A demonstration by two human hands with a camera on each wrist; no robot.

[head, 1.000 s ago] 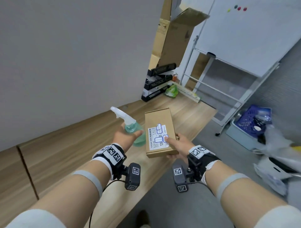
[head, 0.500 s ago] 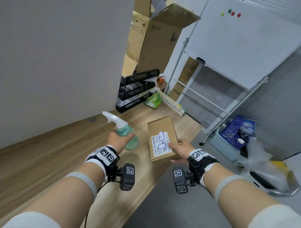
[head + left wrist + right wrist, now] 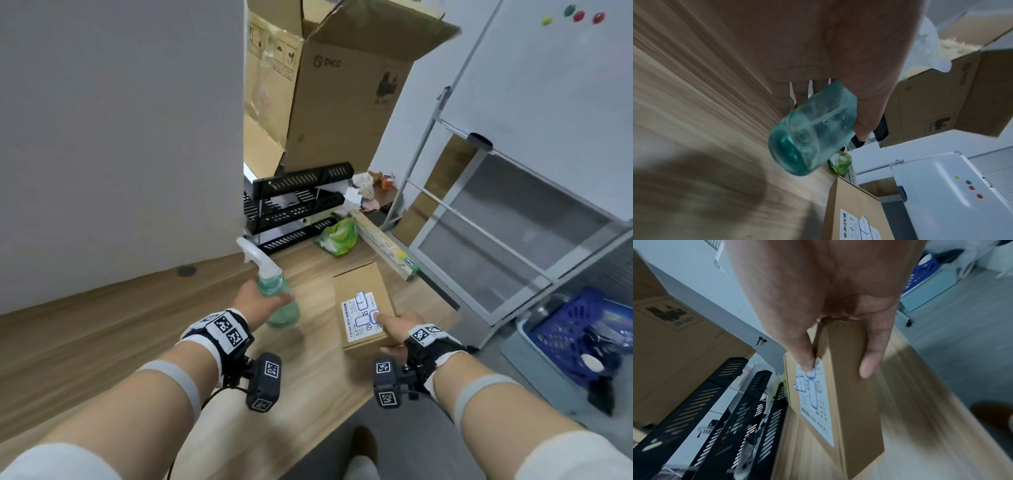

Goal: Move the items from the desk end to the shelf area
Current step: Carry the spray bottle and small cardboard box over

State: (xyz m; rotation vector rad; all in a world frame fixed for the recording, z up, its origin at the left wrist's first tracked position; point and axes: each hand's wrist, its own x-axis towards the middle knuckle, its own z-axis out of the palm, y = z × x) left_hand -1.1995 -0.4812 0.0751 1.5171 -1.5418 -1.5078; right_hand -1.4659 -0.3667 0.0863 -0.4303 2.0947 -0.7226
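My left hand (image 3: 255,301) grips a teal spray bottle (image 3: 277,299) with a white trigger head, held upright above the wooden desk (image 3: 102,342). In the left wrist view the bottle (image 3: 812,128) hangs under my palm with the fingers curled round it. My right hand (image 3: 397,330) holds a flat brown cardboard box (image 3: 364,301) with a white printed label, thumb on top and fingers underneath. The right wrist view shows the box (image 3: 851,394) pinched between thumb and fingers. A black tiered shelf rack (image 3: 294,205) stands at the desk's far end, ahead of both hands.
A big open cardboard carton (image 3: 342,102) stands behind the rack. A green bag (image 3: 337,238) and a long narrow box (image 3: 383,245) lie on the desk near the rack. A whiteboard on a stand (image 3: 531,102) is at right, a blue basket (image 3: 575,335) on the floor.
I have come closer to the desk's far end: the rack, carton and green bag look larger and nearer. Both hands keep the same hold on the bottle and the box.
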